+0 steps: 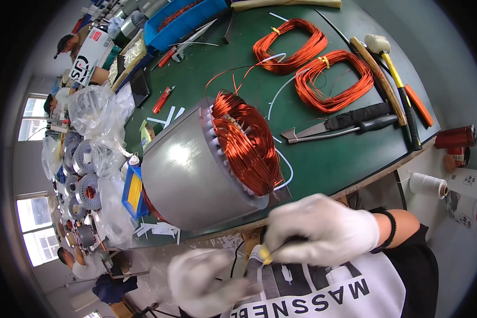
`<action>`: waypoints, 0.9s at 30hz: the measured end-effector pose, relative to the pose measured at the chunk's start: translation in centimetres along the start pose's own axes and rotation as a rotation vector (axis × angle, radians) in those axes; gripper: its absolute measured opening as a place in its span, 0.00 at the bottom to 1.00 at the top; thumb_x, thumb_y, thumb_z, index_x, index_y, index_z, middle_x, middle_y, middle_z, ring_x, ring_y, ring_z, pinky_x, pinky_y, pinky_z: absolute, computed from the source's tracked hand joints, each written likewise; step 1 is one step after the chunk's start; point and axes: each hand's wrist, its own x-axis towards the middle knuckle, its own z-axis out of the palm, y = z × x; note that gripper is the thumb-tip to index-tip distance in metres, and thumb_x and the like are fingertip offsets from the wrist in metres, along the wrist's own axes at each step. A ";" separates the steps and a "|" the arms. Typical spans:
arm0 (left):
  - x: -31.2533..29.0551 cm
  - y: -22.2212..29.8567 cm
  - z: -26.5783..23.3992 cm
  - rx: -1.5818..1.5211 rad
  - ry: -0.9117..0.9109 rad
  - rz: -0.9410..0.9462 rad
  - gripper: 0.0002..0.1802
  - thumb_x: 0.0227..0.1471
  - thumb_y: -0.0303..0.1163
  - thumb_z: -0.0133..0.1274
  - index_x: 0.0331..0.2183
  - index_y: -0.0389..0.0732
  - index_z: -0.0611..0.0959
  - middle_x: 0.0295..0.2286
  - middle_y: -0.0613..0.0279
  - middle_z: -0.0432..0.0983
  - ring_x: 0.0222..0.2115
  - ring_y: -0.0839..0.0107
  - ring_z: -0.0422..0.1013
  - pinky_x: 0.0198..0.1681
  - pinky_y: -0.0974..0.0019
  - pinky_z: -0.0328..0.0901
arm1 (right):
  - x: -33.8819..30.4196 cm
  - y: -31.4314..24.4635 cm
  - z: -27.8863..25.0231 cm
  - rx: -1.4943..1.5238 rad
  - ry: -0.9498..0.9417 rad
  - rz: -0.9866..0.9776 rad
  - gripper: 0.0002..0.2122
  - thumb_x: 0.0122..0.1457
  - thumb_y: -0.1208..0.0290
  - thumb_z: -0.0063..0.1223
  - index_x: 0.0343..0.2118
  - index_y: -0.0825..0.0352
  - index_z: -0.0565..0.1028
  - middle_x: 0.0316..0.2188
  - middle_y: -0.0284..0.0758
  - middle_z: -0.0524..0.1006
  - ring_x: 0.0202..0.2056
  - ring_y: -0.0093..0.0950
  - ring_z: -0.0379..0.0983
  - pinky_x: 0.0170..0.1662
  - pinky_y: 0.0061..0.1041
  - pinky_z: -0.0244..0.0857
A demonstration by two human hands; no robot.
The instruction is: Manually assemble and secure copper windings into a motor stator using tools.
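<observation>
Both my hands wear white gloves and hover in front of my chest, off the table's near edge. My right hand [323,230] is closed, its fingertips pinching a small yellow piece [265,255] whose kind I cannot make out. Beside it my left hand [204,281] is smeared by motion, with its fingers curled towards the yellow piece; whether it holds anything is unclear. Just beyond them a grey motor stator [183,164] lies on its side on the green table. Copper windings [246,146] bulge from its right end, and a white sleeve [288,164] loops out beside them.
Two tied copper wire coils [334,82] lie at the back right. Near them are a knife [315,130], a wooden stick [379,79] and a mallet [397,79]. A blue bin [183,24] stands at the back, a yellow-filled blue box [134,193] left. Other people work far left.
</observation>
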 end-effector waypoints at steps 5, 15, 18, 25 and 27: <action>-1.2 0.0 1.9 0.317 0.072 -0.112 0.15 0.31 0.30 0.66 0.29 0.45 0.82 0.31 0.59 0.75 0.24 0.64 0.73 0.28 0.63 0.69 | -0.1 1.4 -0.6 0.090 -0.082 0.032 0.08 0.54 0.73 0.48 0.35 0.71 0.74 0.28 0.43 0.75 0.31 0.38 0.74 0.37 0.32 0.66; -15.4 -0.4 -2.6 0.696 -0.203 -1.078 0.12 0.39 0.26 0.52 0.30 0.32 0.79 0.43 0.46 0.71 0.42 0.54 0.69 0.46 0.57 0.63 | -6.0 2.9 -14.6 -0.989 0.800 0.257 0.08 0.51 0.74 0.50 0.33 0.71 0.75 0.28 0.43 0.75 0.31 0.38 0.73 0.39 0.30 0.66; -13.2 -1.8 -0.7 0.681 -0.118 -1.093 0.15 0.40 0.25 0.49 0.35 0.32 0.79 0.47 0.44 0.69 0.46 0.48 0.66 0.50 0.54 0.60 | -6.2 2.9 -17.1 -1.128 0.748 0.434 0.08 0.52 0.70 0.49 0.31 0.68 0.76 0.27 0.42 0.75 0.32 0.40 0.73 0.38 0.31 0.66; -6.0 -4.6 3.7 0.313 0.070 -1.047 0.12 0.45 0.22 0.48 0.35 0.31 0.78 0.37 0.43 0.73 0.36 0.45 0.69 0.40 0.57 0.64 | 3.7 3.0 -22.8 -1.710 0.514 0.356 0.07 0.51 0.71 0.49 0.28 0.66 0.77 0.26 0.43 0.78 0.31 0.41 0.76 0.36 0.34 0.70; -5.4 -4.7 4.7 0.261 0.169 -0.988 0.11 0.46 0.23 0.49 0.35 0.30 0.77 0.33 0.43 0.73 0.34 0.44 0.69 0.38 0.57 0.64 | 6.2 2.5 -23.4 -1.799 0.498 0.491 0.07 0.51 0.72 0.49 0.29 0.65 0.78 0.26 0.43 0.78 0.32 0.41 0.76 0.36 0.34 0.71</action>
